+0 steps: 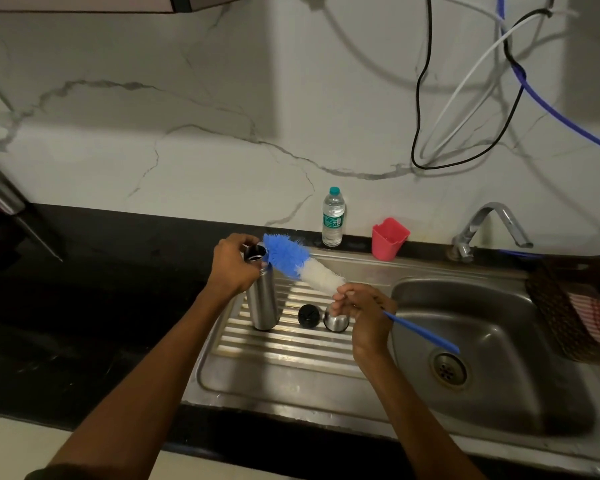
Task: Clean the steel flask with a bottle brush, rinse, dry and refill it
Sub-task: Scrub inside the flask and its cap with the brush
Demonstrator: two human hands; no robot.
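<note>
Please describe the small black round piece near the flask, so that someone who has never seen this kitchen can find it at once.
Start at the steel sink and look at its ribbed draining board on the left. There the steel flask stands upright, and to its right lie two small pieces side by side. The black stopper is the one nearer the flask; its neighbour, the steel cap, is shiny, not black.

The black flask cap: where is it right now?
Head view: the black cap lies on the ribbed drainboard, between the upright steel flask on its left and a steel cup on its right.
</note>
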